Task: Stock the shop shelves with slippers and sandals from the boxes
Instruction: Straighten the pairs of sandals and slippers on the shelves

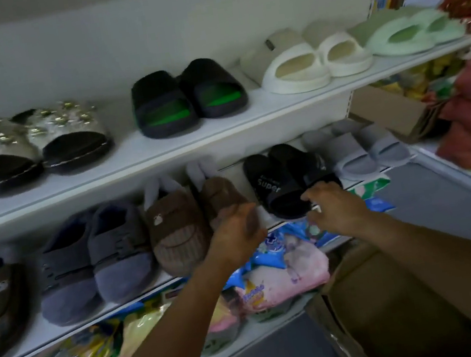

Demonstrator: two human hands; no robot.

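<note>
Black slides (pixel 287 183) marked "Super" sit on the lower shelf (pixel 141 293), and my right hand (pixel 334 204) is at their front edge, fingers curled onto the near sole; whether it truly grips I cannot tell. My left hand (pixel 241 232) is just beside them, fingers bent against the toe of the brown plush slippers (pixel 180 229); grip unclear through blur. Further left stand grey-blue slippers (pixel 93 260). Above, black-and-green slides (pixel 185 95) rest on the upper shelf (pixel 133 160). A cardboard box (pixel 399 300) lies under my right forearm.

upper shelf (pixel 133 160): white | slides (pixel 188 95): black, green insoles | slippers (pixel 194 221): brown
</note>
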